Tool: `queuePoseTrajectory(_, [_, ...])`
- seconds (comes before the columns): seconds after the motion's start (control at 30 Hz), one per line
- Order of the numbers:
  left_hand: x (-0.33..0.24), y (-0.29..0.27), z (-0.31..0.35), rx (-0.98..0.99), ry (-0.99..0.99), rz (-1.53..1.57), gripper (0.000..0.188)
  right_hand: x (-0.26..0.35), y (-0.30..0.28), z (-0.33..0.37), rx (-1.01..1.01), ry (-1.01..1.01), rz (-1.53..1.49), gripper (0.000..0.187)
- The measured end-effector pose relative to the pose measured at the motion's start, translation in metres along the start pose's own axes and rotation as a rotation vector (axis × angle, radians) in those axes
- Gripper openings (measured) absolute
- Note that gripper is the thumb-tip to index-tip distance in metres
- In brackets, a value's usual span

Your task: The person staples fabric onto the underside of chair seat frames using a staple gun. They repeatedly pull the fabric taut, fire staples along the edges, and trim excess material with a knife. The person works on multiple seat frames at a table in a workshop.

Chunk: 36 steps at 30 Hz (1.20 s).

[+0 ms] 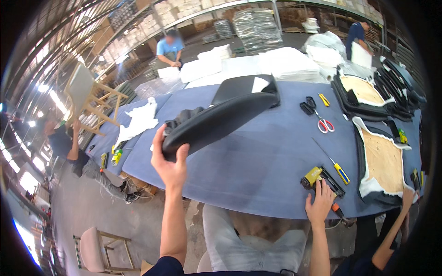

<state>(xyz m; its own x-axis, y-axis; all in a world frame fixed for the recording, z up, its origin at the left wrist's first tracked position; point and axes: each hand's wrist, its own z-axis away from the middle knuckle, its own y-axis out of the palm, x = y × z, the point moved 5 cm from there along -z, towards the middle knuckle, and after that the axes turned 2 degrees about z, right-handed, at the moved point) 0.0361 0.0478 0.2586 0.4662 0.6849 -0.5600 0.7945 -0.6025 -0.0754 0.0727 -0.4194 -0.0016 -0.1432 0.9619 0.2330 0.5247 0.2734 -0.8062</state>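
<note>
A black upholstered chair pad (225, 122) is tilted up on edge over the table, with gathered cover material along its upper left side. My left hand (170, 161) grips its near left end, thumb on one face and fingers round the edge. A second black padded piece (235, 89) with a white patch shows behind it, partly covered. On the right, a yellow and black staple gun (315, 175) lies on the table. My right hand (321, 202) touches it with fingers stretched out and thumb apart. Beside the gun is a screwdriver (338, 168) with a yellow handle.
Red-handled scissors (325, 125) and a yellow cutter (324, 100) lie on the blue-grey table (276, 147). Wood-backed black pads (382, 161) stand at the right, where a person's hand (408, 195) reaches in. Another person at left handles a wooden chair (85, 92). White sheets (290, 62) are stacked behind.
</note>
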Motion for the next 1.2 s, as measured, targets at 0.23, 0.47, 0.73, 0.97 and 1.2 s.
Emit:
queuePoseTrajectory(0.23, [0.097,-0.062,0.121,0.191,-0.246,0.348,0.084,-0.031,0.012,-0.043,-0.151,-0.008,-0.154,0.040])
queuePoseTrajectory(0.47, [0.131,-0.134,0.328,0.059,-1.167,0.231,0.081,-0.047,0.007,-0.035,-0.144,0.025,-0.107,0.035])
queuePoseTrajectory(0.73, [0.113,-0.048,0.318,0.293,-1.438,0.845,0.069,-0.036,0.014,-0.039,-0.172,0.007,-0.117,0.033])
queuePoseTrajectory(0.97, [0.139,-0.075,0.345,0.292,-1.290,0.784,0.047,-0.041,0.010,-0.036,-0.183,0.018,-0.173,0.037])
queuePoseTrajectory(1.2, [0.131,-0.199,0.356,0.187,-1.356,0.329,0.043,-0.043,0.011,-0.033,-0.183,-0.024,-0.184,0.041])
